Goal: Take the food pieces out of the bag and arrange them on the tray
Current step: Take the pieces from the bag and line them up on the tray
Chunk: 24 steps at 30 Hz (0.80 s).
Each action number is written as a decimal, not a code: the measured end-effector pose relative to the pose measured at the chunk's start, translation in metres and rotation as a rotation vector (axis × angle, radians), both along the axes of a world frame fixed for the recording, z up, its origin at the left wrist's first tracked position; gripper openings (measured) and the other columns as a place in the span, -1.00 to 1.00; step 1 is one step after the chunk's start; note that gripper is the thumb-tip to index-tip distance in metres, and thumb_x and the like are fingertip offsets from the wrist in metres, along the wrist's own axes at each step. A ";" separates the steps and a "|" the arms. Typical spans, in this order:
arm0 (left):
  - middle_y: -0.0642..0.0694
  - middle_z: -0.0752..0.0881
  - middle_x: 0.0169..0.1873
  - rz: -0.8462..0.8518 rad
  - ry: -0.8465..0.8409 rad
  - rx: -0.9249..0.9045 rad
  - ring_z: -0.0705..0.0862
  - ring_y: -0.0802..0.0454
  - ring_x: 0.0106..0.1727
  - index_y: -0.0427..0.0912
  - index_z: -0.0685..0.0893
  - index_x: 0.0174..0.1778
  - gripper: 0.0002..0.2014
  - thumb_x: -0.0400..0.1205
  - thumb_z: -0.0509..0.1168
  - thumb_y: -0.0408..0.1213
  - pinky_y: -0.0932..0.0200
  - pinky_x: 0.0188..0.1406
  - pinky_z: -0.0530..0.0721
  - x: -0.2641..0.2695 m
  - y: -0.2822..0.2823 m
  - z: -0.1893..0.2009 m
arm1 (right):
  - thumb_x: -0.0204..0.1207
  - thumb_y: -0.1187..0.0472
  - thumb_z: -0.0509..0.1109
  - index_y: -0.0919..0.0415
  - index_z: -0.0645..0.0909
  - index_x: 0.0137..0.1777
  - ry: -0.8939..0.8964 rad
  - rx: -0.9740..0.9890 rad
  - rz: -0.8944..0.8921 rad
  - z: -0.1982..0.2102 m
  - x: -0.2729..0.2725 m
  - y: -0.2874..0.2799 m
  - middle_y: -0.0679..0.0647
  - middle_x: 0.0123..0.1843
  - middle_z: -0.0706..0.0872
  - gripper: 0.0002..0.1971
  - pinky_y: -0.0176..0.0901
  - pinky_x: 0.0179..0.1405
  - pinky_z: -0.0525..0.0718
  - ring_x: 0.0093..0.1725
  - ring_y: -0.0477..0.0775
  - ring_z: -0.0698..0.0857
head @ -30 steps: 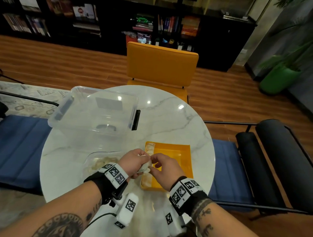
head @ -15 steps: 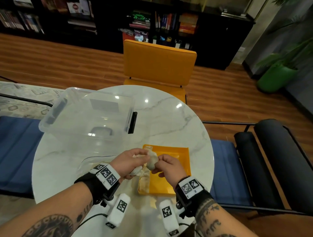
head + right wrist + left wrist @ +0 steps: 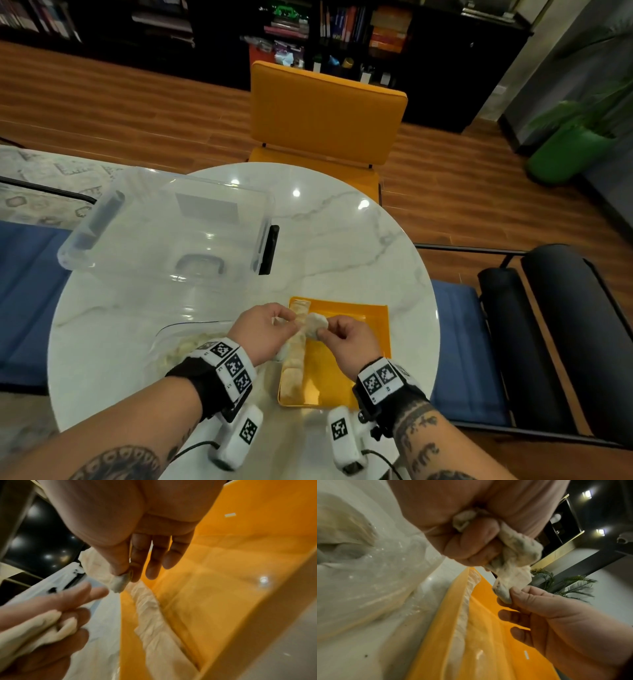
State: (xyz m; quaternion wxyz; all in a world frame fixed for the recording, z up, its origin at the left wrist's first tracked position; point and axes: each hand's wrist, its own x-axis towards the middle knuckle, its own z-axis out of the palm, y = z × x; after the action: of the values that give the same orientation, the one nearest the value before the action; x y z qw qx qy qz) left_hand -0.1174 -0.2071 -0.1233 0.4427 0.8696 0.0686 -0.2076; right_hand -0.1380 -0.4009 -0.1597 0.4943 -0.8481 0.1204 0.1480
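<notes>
Both hands hover over the left side of the orange tray (image 3: 352, 370). My left hand (image 3: 284, 325) grips a clump of pale food pieces (image 3: 513, 550) in its curled fingers. My right hand (image 3: 323, 330) pinches the end of one piece (image 3: 315, 324) between thumb and forefinger (image 3: 120, 574); its other fingers are spread. In the left wrist view that piece (image 3: 503, 593) still looks joined to the clump. A row of pieces (image 3: 295, 359) lies along the tray's left edge. The clear bag (image 3: 178, 346), with more pieces inside, lies left of the tray.
A large clear plastic box (image 3: 164, 233) stands at the far left of the round marble table (image 3: 342, 246). An orange chair (image 3: 325, 113) is behind the table. Blue cushioned seats flank it, and a black armrest (image 3: 565, 325) is on the right.
Both hands have moved away from me along the tray's left edge. The right hand now pinches one piece and draws it out of the left hand's clump.
</notes>
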 end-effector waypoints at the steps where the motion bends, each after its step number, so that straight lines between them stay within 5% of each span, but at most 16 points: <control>1: 0.05 0.73 -0.25 0.009 -0.004 0.068 0.71 0.14 -0.25 0.04 0.72 0.13 -0.72 0.57 0.42 0.06 0.24 -0.25 0.62 0.002 0.002 -0.004 | 0.54 0.06 0.52 0.01 0.69 -0.21 0.017 -0.022 -0.029 -0.006 0.006 -0.003 -0.17 -0.32 0.70 -0.87 -0.16 -0.21 0.62 -0.31 -0.12 0.62; 4: -0.06 0.75 0.03 0.009 0.016 0.192 0.72 -0.01 0.06 0.01 0.63 0.32 -0.57 0.59 0.38 0.10 0.16 0.02 0.65 0.006 0.004 -0.015 | 0.53 0.06 0.53 -0.09 0.67 -0.16 0.102 -0.088 -0.079 -0.023 0.024 -0.008 -0.18 -0.21 0.73 -0.91 -0.13 -0.04 0.67 -0.12 -0.04 0.69; 7: -0.09 0.73 0.17 -0.037 0.046 0.241 0.71 0.00 0.10 0.01 0.62 0.35 -0.56 0.58 0.38 0.08 0.21 0.00 0.63 0.007 0.002 -0.021 | 0.49 -0.03 0.54 -0.06 0.71 -0.09 0.197 -0.160 -0.079 -0.037 0.037 -0.008 -0.13 -0.19 0.72 -0.89 -0.18 -0.10 0.60 -0.14 -0.02 0.66; 12: 0.01 0.73 -0.02 -0.070 0.062 0.262 0.68 0.10 -0.12 0.08 0.69 0.26 -0.66 0.58 0.37 0.04 0.23 -0.15 0.61 0.006 0.001 -0.025 | 0.42 -0.11 0.58 0.07 0.79 0.14 0.276 -0.181 -0.163 -0.047 0.049 0.000 0.03 0.04 0.83 -0.63 -0.20 -0.08 0.59 -0.06 0.05 0.71; 19: 0.12 0.63 -0.22 -0.074 0.049 0.272 0.67 0.12 -0.19 0.13 0.71 0.19 -0.71 0.58 0.35 0.06 0.21 -0.15 0.65 0.004 0.003 -0.023 | 0.39 -0.12 0.60 0.04 0.77 0.06 0.313 -0.229 -0.266 -0.042 0.052 0.007 0.06 -0.02 0.83 -0.66 -0.18 -0.16 0.62 -0.09 0.10 0.75; 24: 0.14 0.61 -0.23 -0.075 0.053 0.268 0.66 0.13 -0.21 0.13 0.70 0.18 -0.73 0.58 0.36 0.07 0.23 -0.20 0.61 0.004 0.003 -0.022 | 0.43 -0.10 0.58 0.04 0.78 0.08 0.322 -0.242 -0.263 -0.034 0.055 0.009 0.09 0.05 0.83 -0.69 -0.09 -0.02 0.73 0.01 0.16 0.78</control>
State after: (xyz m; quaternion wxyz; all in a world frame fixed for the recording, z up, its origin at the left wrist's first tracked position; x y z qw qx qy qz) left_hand -0.1136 -0.2043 -0.1448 0.3126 0.9171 0.0749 -0.2358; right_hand -0.0831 -0.3921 -0.1937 0.3785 -0.8436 0.3239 0.2005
